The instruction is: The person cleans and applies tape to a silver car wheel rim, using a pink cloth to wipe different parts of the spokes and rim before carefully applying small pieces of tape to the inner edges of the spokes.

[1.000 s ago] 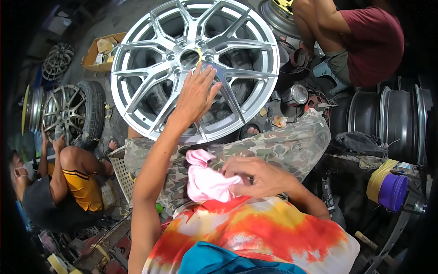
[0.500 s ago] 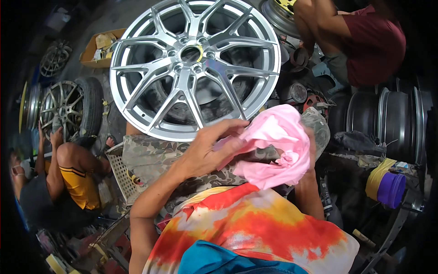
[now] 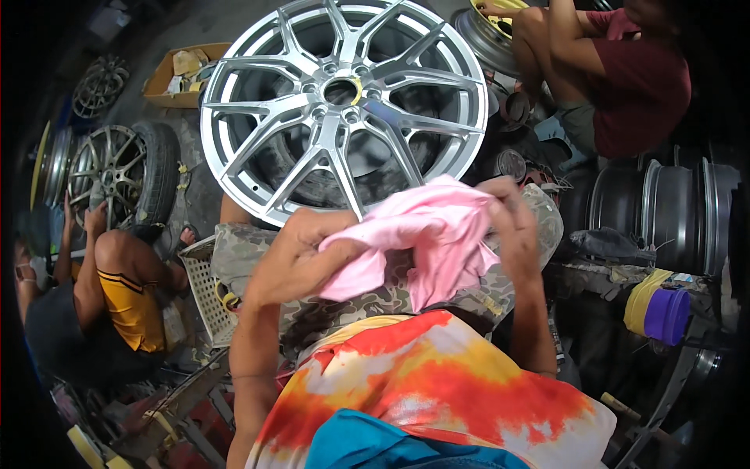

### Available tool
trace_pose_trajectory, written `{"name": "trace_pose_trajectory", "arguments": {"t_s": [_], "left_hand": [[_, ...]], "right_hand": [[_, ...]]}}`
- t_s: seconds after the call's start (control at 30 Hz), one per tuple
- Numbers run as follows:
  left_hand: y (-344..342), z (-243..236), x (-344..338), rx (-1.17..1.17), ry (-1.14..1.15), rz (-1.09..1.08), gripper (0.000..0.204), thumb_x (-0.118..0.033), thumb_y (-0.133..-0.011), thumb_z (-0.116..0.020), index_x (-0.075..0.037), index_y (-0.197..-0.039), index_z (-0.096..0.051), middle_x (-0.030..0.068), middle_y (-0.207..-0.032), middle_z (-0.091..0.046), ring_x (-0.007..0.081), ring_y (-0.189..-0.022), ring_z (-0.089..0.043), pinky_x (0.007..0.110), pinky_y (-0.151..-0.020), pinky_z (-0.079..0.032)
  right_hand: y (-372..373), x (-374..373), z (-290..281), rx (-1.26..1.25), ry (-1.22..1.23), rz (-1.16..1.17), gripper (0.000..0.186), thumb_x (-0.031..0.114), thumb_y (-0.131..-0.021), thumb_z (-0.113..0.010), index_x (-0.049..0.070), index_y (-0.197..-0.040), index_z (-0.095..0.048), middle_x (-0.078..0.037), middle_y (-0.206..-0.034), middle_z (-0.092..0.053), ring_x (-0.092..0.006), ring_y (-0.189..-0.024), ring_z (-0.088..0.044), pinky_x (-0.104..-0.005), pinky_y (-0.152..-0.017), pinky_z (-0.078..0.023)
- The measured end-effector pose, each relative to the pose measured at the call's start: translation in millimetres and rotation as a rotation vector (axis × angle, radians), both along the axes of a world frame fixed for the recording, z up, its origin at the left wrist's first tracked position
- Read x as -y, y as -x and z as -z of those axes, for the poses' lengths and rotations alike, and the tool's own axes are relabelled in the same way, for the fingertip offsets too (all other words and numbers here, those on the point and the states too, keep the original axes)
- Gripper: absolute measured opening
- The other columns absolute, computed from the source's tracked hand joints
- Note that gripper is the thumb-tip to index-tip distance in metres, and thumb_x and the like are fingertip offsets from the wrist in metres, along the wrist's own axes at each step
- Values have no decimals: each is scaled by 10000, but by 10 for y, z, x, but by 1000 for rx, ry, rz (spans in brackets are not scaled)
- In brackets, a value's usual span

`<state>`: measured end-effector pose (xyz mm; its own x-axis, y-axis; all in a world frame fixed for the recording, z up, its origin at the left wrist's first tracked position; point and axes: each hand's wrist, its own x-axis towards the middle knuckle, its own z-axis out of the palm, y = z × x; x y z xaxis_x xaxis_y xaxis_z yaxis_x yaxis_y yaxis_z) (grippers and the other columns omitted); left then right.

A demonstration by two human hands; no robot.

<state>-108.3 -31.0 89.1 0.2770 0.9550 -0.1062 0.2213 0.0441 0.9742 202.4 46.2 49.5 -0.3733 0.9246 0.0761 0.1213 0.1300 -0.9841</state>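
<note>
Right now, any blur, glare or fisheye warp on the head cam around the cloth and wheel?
Head view: the pink cloth and both hands are sharp, no motion blur; the silver alloy wheel has soft sheen on its spokes, not blown out; fisheye bends edges, with a dark vignette swallowing the corners.

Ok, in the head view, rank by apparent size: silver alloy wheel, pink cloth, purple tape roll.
1. silver alloy wheel
2. pink cloth, held in both hands and nearer the camera, so it looks enlarged
3. purple tape roll

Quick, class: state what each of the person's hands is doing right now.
Left hand: closed, gripping the pink cloth.
Right hand: closed, gripping the same pink cloth.
</note>
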Motion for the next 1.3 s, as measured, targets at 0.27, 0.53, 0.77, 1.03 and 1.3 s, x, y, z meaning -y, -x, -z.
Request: {"name": "trace_pose_trajectory", "arguments": {"t_s": [0.27, 0.53, 0.77, 1.03, 1.3], "left_hand": [[-105, -28, 93, 579, -281, -353, 486, -367, -1096, -536, 44, -868, -660, 100, -882, -644, 130, -735, -578, 268, -626, -440], [-418, 169, 309, 250, 32, -269, 160, -126, -1029, -619, 6, -1107, -663, 68, -1108, -662, 129, -992, -597, 295, -833, -505], [-259, 322, 401, 210, -190, -60, 194, 21, -982, -577, 52, -1125, -703, 145, -1074, -696, 240, -975, -670, 341, -891, -517], [-94, 611, 680, 485, 103, -299, 249, -36, -1056, -509, 50, -1195, -696, 100, -1090, -702, 144, -994, -670, 296, -844, -548], [22, 620, 691, 280, -20, -329, 208, -63, -1056, -554, 48, -1147, -704, 90, -1011, -717, 156, -906, -689, 293, -811, -565]], "right_hand": [[751, 815, 100, -3, 350, -590, 508, 270, -845, -882, 6, -1225, -674, -67, -1061, -729, -160, -930, -653, -350, -881, -533], [276, 377, 36, -323, 371, -360, 912, 63, -804, -863, 28, -1558, -351, -118, -1449, -537, -200, -1276, -567, -360, -1063, -491], [110, 311, -39, 57, 512, -233, 662, -13, -820, -779, 5, -1408, -474, -105, -1321, -597, -157, -1280, -526, -361, -1087, -442], [-204, -1294, -357, 492, -548, 273, 450, 182, -885, -750, 20, -1292, -648, -183, -1222, -518, -306, -1173, -514, -398, -1029, -444], [889, -873, -232, 697, 261, -1124, 465, 281, -910, -708, -45, -1235, -640, -229, -1157, -715, -295, -1077, -711, -429, -889, -593]]}}
